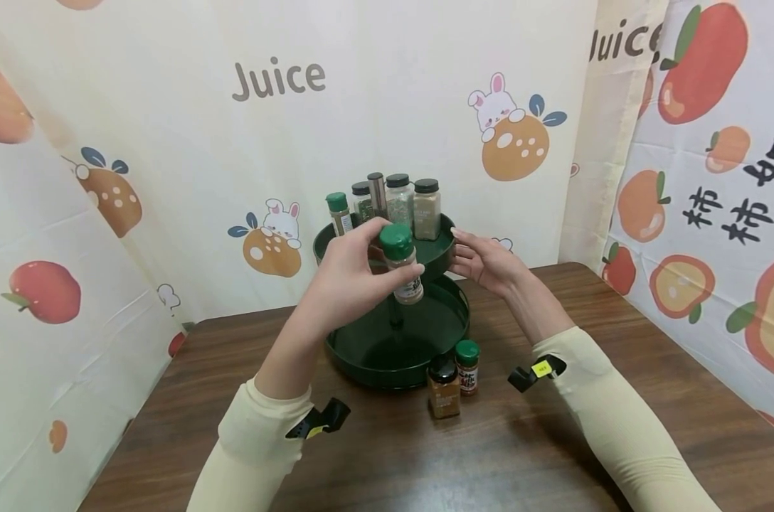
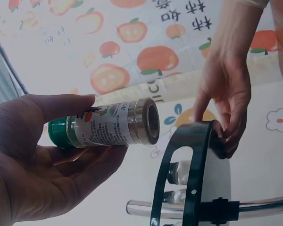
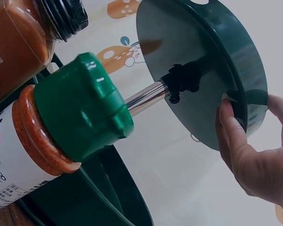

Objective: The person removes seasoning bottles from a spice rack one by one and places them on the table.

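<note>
My left hand (image 1: pixel 345 274) grips a spice bottle (image 1: pixel 398 244) with a green cap and pale label, held upright in front of a dark green two-tier rack. In the left wrist view, thumb and fingers lie on opposite sides of the bottle (image 2: pixel 108 125). My right hand (image 1: pixel 487 264) holds the right edge of the rack's upper tray (image 1: pixel 439 266). The right wrist view shows fingers under this tray (image 3: pixel 179 42) and the thumb at its outer wall. Jars with black lids (image 1: pixel 427 213), a slim silver-topped container (image 1: pixel 377 193) and a green-capped bottle (image 1: pixel 338 212) stand on it.
The rack's lower tray (image 1: pixel 377 375) sits on the wooden table (image 1: pixel 489 455). Before its right front stand a black-lidded jar of orange-brown spice (image 1: pixel 444 395) and a green-capped red spice bottle (image 1: pixel 468 370). Fruit-printed curtains (image 1: pixel 387 107) hang behind and at both sides.
</note>
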`<state>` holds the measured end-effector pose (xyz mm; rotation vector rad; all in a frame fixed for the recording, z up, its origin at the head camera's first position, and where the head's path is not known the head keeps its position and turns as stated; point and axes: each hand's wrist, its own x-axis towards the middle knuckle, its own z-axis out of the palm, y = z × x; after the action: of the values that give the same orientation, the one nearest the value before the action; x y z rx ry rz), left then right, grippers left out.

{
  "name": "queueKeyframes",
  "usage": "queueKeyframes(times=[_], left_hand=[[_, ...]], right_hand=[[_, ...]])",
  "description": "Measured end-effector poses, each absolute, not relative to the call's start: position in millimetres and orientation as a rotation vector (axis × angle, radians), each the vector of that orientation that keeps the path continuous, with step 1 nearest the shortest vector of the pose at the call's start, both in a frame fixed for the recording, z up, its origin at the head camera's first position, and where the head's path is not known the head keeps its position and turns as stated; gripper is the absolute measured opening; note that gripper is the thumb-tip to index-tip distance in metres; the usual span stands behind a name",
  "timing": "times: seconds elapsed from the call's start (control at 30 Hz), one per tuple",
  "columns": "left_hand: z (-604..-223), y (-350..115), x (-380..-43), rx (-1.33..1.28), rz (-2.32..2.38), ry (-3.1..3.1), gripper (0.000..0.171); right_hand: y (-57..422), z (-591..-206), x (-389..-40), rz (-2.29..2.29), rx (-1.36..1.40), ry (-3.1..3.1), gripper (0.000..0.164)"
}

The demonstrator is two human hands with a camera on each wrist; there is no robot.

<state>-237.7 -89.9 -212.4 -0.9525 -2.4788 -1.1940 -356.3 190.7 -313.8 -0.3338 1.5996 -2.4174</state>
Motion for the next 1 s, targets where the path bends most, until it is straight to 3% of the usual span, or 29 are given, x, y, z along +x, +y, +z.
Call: queueKeyframes(times=[1.0], left_hand=[[-248,-100,-221,-1.004,-1.326,-2.541,0.036]], right_hand=[[193,-313,-356,-2.410,-0.330,1.600,0.063]])
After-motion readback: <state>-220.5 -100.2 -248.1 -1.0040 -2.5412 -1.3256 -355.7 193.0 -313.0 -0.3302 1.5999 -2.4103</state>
